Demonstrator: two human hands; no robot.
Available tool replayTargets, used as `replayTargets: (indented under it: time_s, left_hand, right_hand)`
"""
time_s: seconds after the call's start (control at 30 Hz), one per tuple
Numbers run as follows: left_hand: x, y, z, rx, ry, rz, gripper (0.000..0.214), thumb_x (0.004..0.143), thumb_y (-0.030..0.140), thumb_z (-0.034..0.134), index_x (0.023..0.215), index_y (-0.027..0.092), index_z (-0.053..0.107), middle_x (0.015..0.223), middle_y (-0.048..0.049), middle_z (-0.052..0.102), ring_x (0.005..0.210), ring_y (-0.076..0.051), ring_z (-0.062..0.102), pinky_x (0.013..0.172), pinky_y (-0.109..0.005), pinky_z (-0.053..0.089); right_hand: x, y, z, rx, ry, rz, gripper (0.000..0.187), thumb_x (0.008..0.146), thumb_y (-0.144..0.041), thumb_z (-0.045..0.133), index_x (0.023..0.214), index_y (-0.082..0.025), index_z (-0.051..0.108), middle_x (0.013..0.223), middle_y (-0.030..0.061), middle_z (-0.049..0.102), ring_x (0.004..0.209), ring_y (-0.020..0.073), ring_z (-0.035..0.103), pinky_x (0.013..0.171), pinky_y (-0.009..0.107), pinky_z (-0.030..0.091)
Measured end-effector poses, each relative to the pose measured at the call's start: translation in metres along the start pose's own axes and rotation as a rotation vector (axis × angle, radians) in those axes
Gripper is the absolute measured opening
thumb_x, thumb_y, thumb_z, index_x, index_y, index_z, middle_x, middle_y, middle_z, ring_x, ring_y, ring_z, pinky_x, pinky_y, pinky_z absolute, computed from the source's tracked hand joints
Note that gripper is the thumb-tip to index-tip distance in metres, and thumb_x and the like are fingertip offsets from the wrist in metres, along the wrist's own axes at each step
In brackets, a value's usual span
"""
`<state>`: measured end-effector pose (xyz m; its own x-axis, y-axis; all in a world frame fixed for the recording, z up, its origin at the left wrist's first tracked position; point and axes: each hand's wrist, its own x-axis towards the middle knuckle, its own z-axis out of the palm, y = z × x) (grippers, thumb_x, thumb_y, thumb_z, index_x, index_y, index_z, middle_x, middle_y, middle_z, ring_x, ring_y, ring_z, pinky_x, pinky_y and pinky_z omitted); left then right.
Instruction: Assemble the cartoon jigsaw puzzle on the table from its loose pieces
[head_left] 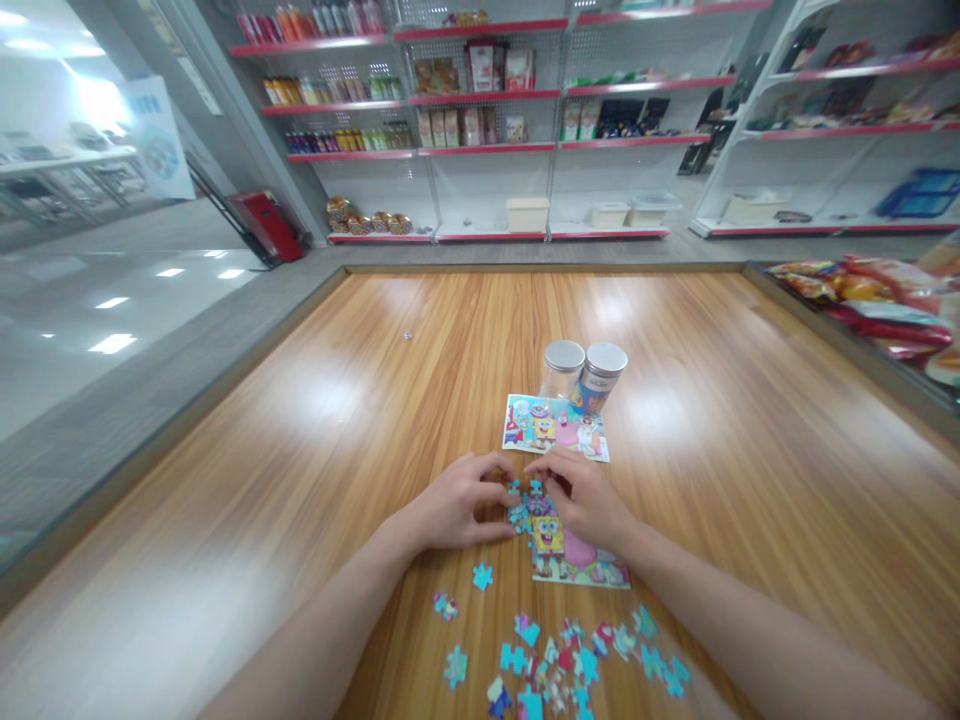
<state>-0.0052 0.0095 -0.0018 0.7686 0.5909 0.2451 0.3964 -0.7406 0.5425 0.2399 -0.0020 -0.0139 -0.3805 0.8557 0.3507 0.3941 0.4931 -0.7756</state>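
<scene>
Wooden table point(300, 420): forearms point(315, 630) angled inward, left hand point(457, 505), right hand point(585, 498) over jigsaw point(551, 550) (fingers point(491, 470) curled, grip unclear).

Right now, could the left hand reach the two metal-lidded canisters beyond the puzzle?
Probably yes: the left hand is near the canisters, and only the flat picture card lies between, low enough to pass over.

No lettering in view is sharp enough to read
</scene>
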Motion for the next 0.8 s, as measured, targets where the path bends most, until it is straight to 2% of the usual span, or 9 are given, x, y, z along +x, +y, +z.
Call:
replayTargets:
  time_s: [0.2,0.37,0.47,0.63,0.73,0.8]
  left_hand:
    - [-0.002,-0.005,0.004,-0.006,-0.005,-0.012,0.029,0.085,0.044,0.076,0.107,0.025,0.075,0.121,-0.0097,0.059,0.106,-0.024,0.060,0.092,-0.038,0.050]
    - [-0.003,-0.011,0.006,-0.101,0.034,0.000,0.030,0.084,0.042,0.077,0.108,0.025,0.076,0.123,-0.0097,0.058,0.107,-0.023,0.060,0.095,-0.039,0.051]
    - [-0.003,-0.014,0.005,-0.201,0.082,-0.018,0.028,0.086,0.041,0.076,0.105,0.021,0.075,0.122,-0.0103,0.058,0.107,-0.021,0.060,0.095,-0.037,0.051]
    - [-0.002,-0.018,0.003,-0.266,0.110,-0.053,0.024,0.095,0.039,0.065,0.098,0.017,0.075,0.101,-0.0079,0.062,0.088,-0.016,0.062,0.080,-0.029,0.053]
    - [-0.001,-0.015,0.002,-0.235,0.111,-0.046,0.023,0.091,0.040,0.070,0.098,0.019,0.075,0.108,-0.0090,0.063,0.105,-0.022,0.059,0.098,-0.039,0.049]
    - [0.000,-0.012,0.002,-0.155,0.106,-0.039,0.034,0.086,0.044,0.075,0.113,0.024,0.073,0.126,-0.0106,0.059,0.122,-0.028,0.052,0.109,-0.047,0.042]
  right_hand:
    - [-0.001,0.000,-0.005,0.041,0.054,0.016,0.031,0.089,-0.003,0.049,0.098,-0.022,0.072,0.085,0.0034,0.066,0.080,0.0184,0.062,0.071,0.031,0.048]
    - [-0.004,0.001,-0.021,-0.009,0.153,0.053,0.025,0.093,-0.010,0.048,0.098,-0.021,0.071,0.090,0.0050,0.068,0.087,0.0196,0.064,0.078,0.034,0.049]
    - [-0.007,0.002,-0.033,-0.048,0.164,0.074,0.022,0.095,-0.014,0.050,0.098,-0.020,0.071,0.090,0.0054,0.068,0.078,0.0182,0.061,0.070,0.031,0.047]
    - [-0.024,0.014,-0.050,-0.070,0.087,0.076,0.017,0.093,-0.019,0.055,0.097,-0.019,0.072,0.076,0.0018,0.063,0.060,0.0137,0.053,0.056,0.027,0.041]
    - [-0.037,0.025,-0.056,-0.073,0.054,0.078,0.016,0.093,-0.022,0.056,0.094,-0.018,0.072,0.074,0.0019,0.062,0.061,0.0141,0.054,0.055,0.026,0.041]
    - [-0.041,0.030,-0.058,-0.072,0.048,0.086,0.018,0.094,-0.024,0.054,0.100,-0.018,0.070,0.074,0.0018,0.061,0.061,0.0141,0.053,0.055,0.025,0.041]
